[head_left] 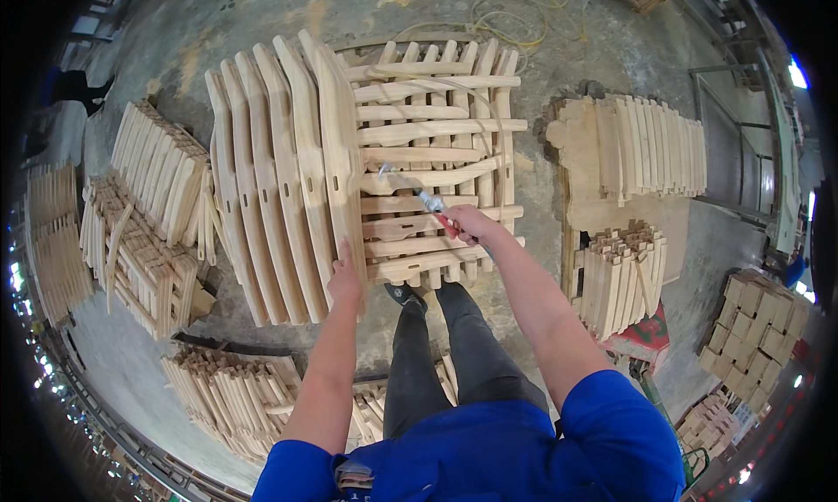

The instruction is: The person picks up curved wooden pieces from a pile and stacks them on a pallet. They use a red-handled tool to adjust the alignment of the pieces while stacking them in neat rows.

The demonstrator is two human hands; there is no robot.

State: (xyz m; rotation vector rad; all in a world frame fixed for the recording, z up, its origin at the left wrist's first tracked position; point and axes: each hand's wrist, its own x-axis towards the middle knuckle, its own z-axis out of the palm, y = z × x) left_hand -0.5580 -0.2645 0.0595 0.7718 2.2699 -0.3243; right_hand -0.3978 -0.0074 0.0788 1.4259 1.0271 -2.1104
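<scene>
In my right hand [469,224] is a silvery metal hand tool [429,200] with a red grip, my fingers closed around it. Its thin front end points up and left, over the crossed wooden pieces; its exact kind is unclear. My left hand [345,279] touches the rightmost of several long curved wooden legs [330,153], index finger stretched along the wood and nothing visibly held. These pale legs lie side by side, some with small slots. Right of them, shaped wooden slats [419,135] lie crosswise over more curved pieces.
Stacked wooden parts [157,175] stand at left, with another pile [231,397] at lower left. Two stacks [650,148] [620,279] sit at right beside brown board. A yellow hose [515,17] loops on the floor beyond. My feet stand close to the slats.
</scene>
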